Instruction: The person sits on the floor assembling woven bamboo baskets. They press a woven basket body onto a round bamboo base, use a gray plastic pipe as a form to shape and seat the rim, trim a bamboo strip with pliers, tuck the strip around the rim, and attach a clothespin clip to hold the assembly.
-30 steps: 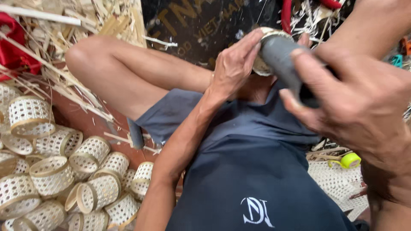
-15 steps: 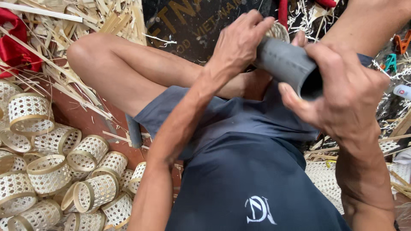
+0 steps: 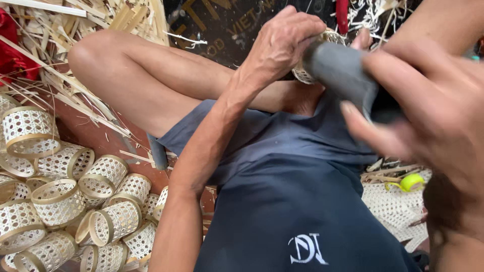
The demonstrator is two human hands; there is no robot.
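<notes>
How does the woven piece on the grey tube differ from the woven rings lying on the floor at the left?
The woven piece sits on the end of the grey tube, gripped by the left hand, and shows only in part. The woven rings lie loose in a pile on the floor, untouched, some upright, some tipped, with solid bands at their rims. Both share a pale open lattice weave.

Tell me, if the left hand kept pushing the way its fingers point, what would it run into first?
Probably the grey tube: the left hand already curls over the woven ring on its end.
</notes>
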